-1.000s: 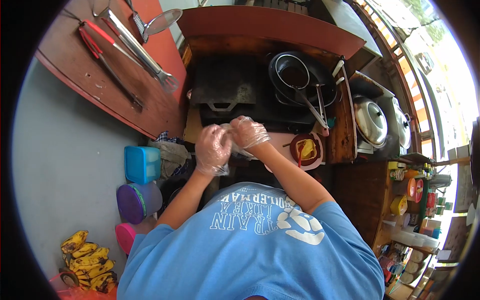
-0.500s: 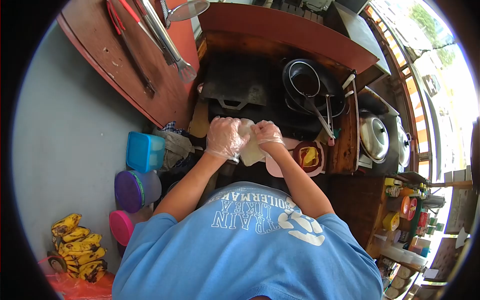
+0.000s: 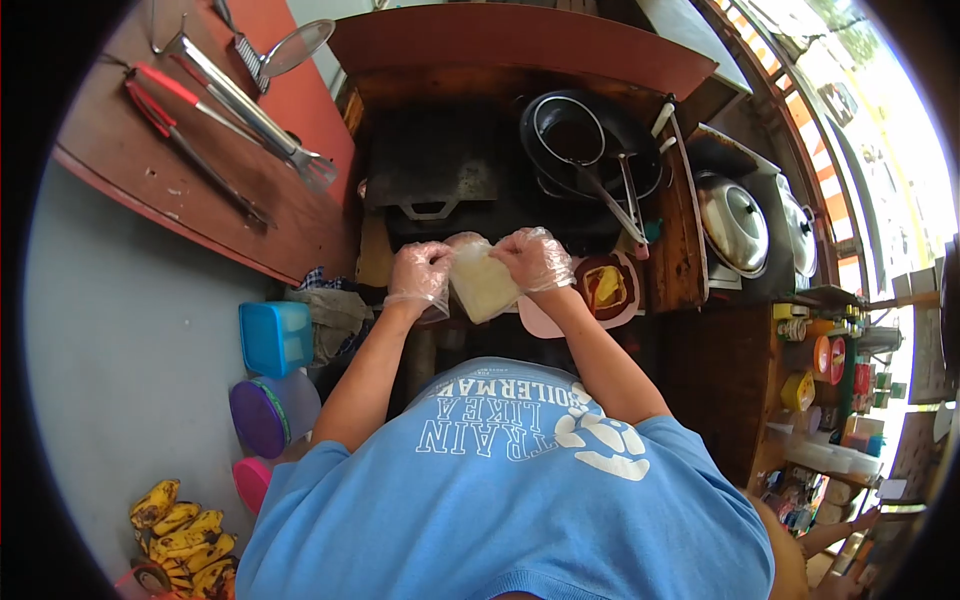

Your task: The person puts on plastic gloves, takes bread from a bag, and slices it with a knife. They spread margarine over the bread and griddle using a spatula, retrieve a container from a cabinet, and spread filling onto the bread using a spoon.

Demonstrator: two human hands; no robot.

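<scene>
Clear plastic gloves cover both hands. My left hand (image 3: 420, 272) pinches the upper left edge of a whitish, square, flat bag or wrapper (image 3: 482, 288); its exact kind is hard to make out. At the opposite upper edge, my right hand (image 3: 537, 260) has its fingers closed on the same bag. The bag hangs between both hands, its front face toward me. Just right of my right hand, a brown bread slice (image 3: 622, 272) topped with something yellow and red sauce lies on a pink board or tray (image 3: 542, 322).
Ahead stand a black griddle (image 3: 435, 165) and a dark wok (image 3: 640, 180) with a strainer (image 3: 568, 128). Tongs (image 3: 240, 105) hang at left above a blue container (image 3: 275, 338) and a purple-lidded tub (image 3: 262, 415). Lidded pots (image 3: 733, 225) stand right; bananas (image 3: 185, 540) lie lower left.
My hands have drawn a little apart, and the bag between them now shows wider and flatter. The whole view has shifted slightly. Another person's arm now appears at the lower right.
</scene>
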